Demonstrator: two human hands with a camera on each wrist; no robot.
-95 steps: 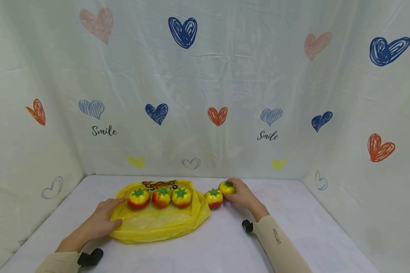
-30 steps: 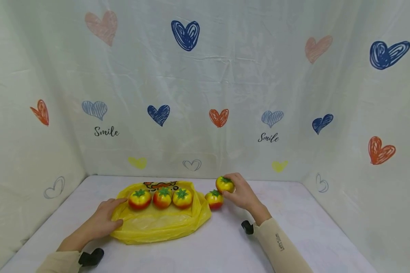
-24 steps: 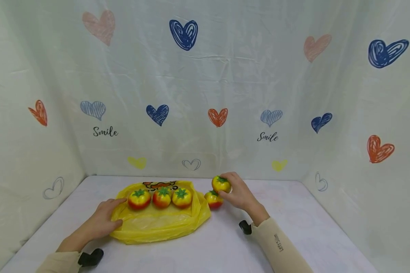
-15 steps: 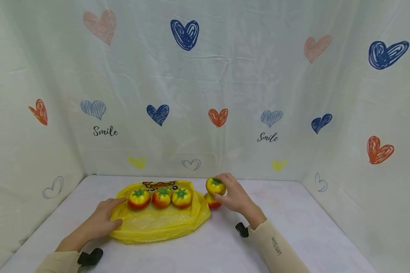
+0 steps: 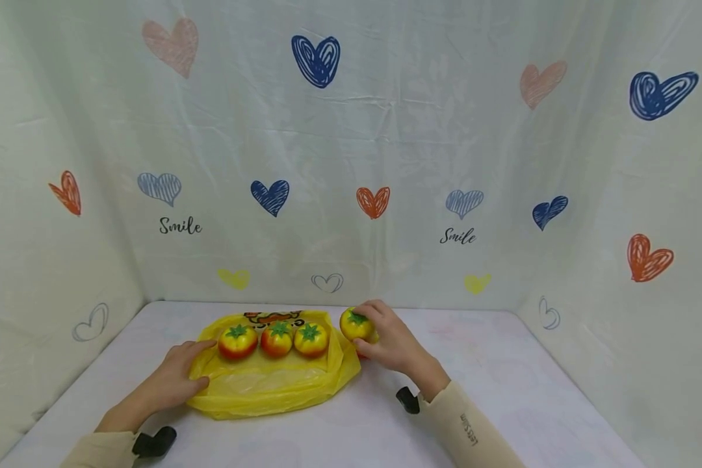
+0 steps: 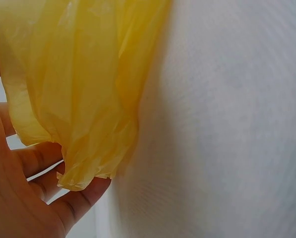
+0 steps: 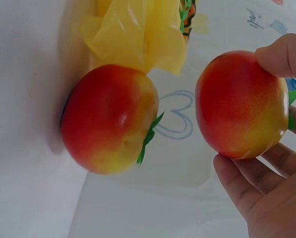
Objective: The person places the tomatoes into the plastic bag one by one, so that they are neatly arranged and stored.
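Observation:
My right hand (image 5: pixel 393 341) grips a red-and-yellow toy tomato (image 5: pixel 353 325) with a green leaf top, thumb on one side and fingers on the other. In the right wrist view this tomato (image 7: pixel 240 106) is held off the table, apart from a second toy tomato (image 7: pixel 108 119) resting on the tabletop. The head view shows that second one mostly hidden behind my hand. My left hand (image 5: pixel 172 378) holds the left edge of a yellow plastic bag (image 5: pixel 257 393), its fingers behind the film in the left wrist view. Three toy tomatoes (image 5: pixel 277 340) sit in a row at the bag.
A white table (image 5: pixel 339 442) lies under everything. Behind it and at both sides hangs a pale curtain (image 5: pixel 409 143) printed with hearts. Black wrist straps with cameras (image 5: pixel 155 442) sit at both cuffs.
My right hand has lifted the rightmost toy tomato and carried it left, over the one beside the bag, and it is now lower near the bag's right edge. My left hand and the bag stay put.

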